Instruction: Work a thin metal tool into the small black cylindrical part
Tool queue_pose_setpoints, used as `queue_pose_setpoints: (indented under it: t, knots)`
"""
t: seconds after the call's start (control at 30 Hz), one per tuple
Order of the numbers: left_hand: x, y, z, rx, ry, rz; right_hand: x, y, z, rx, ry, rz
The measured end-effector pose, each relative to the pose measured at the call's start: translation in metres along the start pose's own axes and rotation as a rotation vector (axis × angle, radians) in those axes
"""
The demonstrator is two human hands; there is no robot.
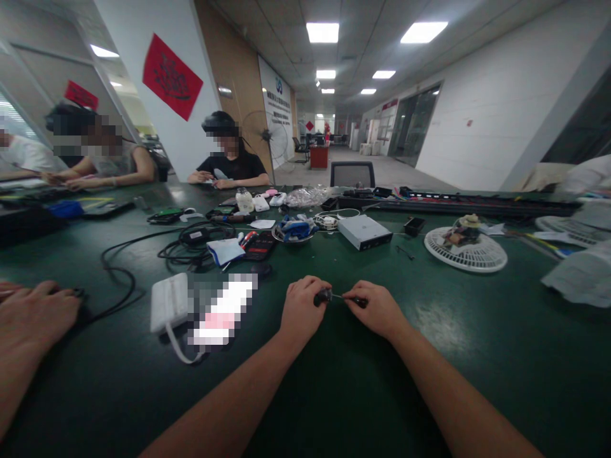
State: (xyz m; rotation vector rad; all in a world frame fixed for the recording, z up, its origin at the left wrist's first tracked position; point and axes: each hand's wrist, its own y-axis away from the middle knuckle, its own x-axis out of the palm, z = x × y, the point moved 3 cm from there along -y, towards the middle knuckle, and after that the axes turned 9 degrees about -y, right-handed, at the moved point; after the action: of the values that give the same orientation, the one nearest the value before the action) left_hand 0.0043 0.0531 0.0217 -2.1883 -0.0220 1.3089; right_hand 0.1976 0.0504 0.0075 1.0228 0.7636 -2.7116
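Note:
Just above the green table (pixel 344 394), my left hand (pixel 303 306) has its fingers closed around a small dark rounded part (pixel 324 296). What kind of part it is I cannot make out. My right hand (pixel 380 310) grips the dark handle of a screwdriver (pixel 359 301). The thin metal shaft points left and its tip reaches the dark part, though the exact contact is too small to see. Both hands are close together, with the shaft bridging the gap between them.
Left of my arms lie a white power bank (pixel 169 302) and a blurred lit phone (pixel 224 315), joined by a cable. Beyond are black cables (pixel 191 238), a disc drive (pixel 365 232) and a white fan grille (pixel 465 251). A co-worker's hand (pixel 41 312) rests at left.

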Motion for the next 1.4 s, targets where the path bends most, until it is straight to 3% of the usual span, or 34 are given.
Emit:
queue_pose_setpoints:
  t: [0.3,0.57,0.83,1.03,1.4]
  knots:
    - [0.0023,0.0003,-0.0003,0.012,0.011,0.008,-0.0021,-0.0001,0.0043,-0.004,-0.047,-0.042]
    - [0.003,0.0008,0.0004,0.014,0.019,-0.004,-0.0004,0.0011,0.0036,-0.009,0.0,0.03]
    - [0.0033,0.001,-0.0011,0.03,0.021,0.018,-0.0027,-0.0001,0.0049,0.0,-0.021,-0.044]
    - [0.0029,0.0011,-0.0006,0.03,0.007,0.006,-0.002,0.0003,0.0044,0.003,0.038,0.009]
    - [0.0045,0.0005,0.0013,0.027,0.022,0.014,-0.0004,0.0022,0.0057,-0.045,-0.077,-0.021]
